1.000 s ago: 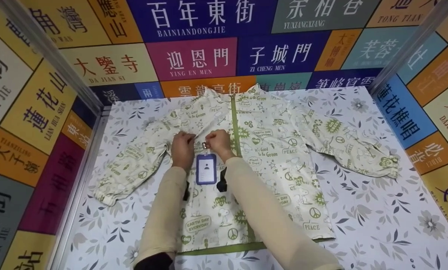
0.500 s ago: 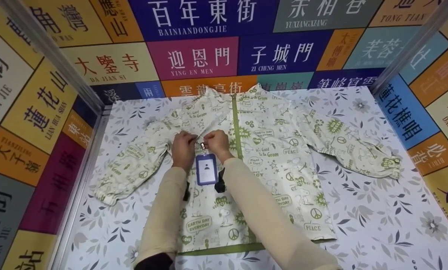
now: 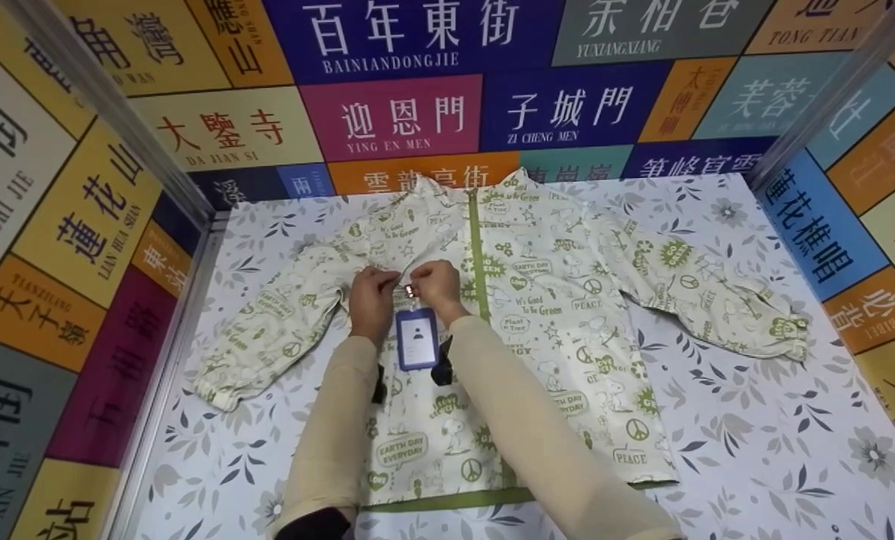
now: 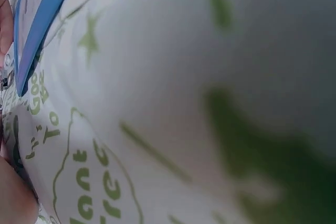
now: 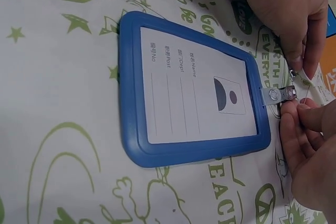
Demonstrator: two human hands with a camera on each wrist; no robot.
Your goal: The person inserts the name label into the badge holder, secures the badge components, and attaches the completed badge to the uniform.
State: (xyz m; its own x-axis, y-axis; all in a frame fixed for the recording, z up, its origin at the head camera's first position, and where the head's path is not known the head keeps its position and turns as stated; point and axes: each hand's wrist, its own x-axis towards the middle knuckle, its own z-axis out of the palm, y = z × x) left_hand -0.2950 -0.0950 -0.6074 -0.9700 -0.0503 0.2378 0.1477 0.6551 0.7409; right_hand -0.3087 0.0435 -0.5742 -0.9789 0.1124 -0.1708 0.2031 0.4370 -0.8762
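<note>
A cream jacket (image 3: pixel 552 337) with green print lies spread flat, front up, sleeves out to both sides. On its left chest is a blue-framed badge holder (image 5: pixel 194 93) with a white card, joined by a clear strap to a small metal clip (image 5: pixel 290 93). My left hand (image 3: pixel 373 300) pinches a bit of the jacket's cloth just above the clip. Close beside it, my right hand (image 3: pixel 436 286) holds the clip between thumb and fingers. Whether the clip's jaws bite the cloth cannot be told. The left wrist view has mostly blurred cloth, with the badge holder (image 4: pixel 39 24) at the upper left.
The jacket lies on a white table (image 3: pixel 747 420) with a grey leaf and flower pattern. Colourful panels (image 3: pixel 387 112) with place names stand behind it and at both sides. Metal posts (image 3: pixel 815 97) mark the corners.
The scene shifts slightly rightward in the head view. Both hands stay at the same place on the chest, with only small finger movements around the clip and cloth.
</note>
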